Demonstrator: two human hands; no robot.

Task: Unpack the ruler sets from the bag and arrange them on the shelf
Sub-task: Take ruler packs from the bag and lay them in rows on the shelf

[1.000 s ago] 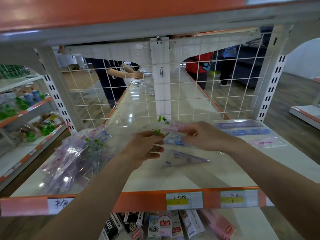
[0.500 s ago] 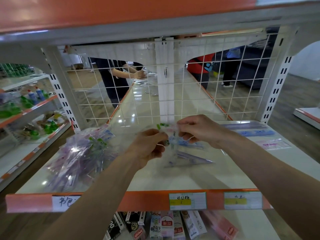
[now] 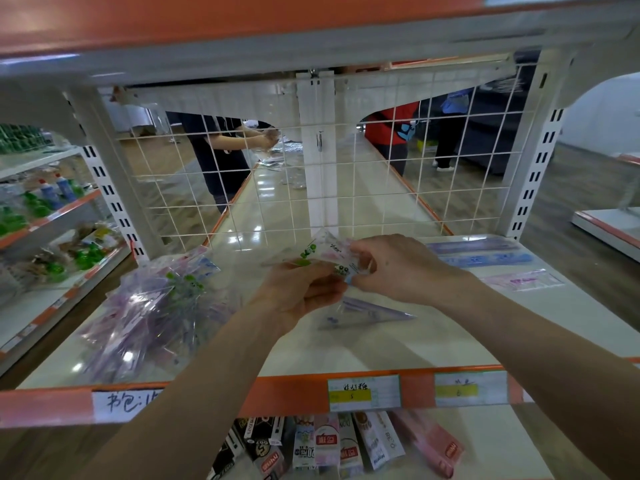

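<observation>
Nearest is the shelf (image 3: pixel 381 351) front w/ orange edge and price labels (image 3: pixel 363 391); both forearms reach in over it. Step in hand, as I read it: getting one ruler set packet (image 3: pixel 323 252) open, or its pieces out, in mid-air above the shelf. The left hand (image 3: pixel 299 294) has fingers curled, thumb and fingertips pinching the packet's lower left. The right hand (image 3: pixel 398 268) is likewise clamped on, pinching its right end btwn thumb and fingers. The packet is clear plastic w/ green print, tilted, not touching the board. Just beyond the hands a clear triangle piece (image 3: pixel 370 311) lies flat on the shelf. To the left the big clear bag (image 3: pixel 152 306) lies slumped, full of packets, so most of the job is prob. left. Further back on the right, laid-out rulers (image 3: pixel 481 252) and a pink-print packet (image 3: pixel 523 280) sit in a row. Next move prob. calls for freeing the contents w/o tearing, then laying them by that row. Behind is the wire grid (image 3: pixel 381 174), and past it another person (image 3: pixel 221 157).
</observation>
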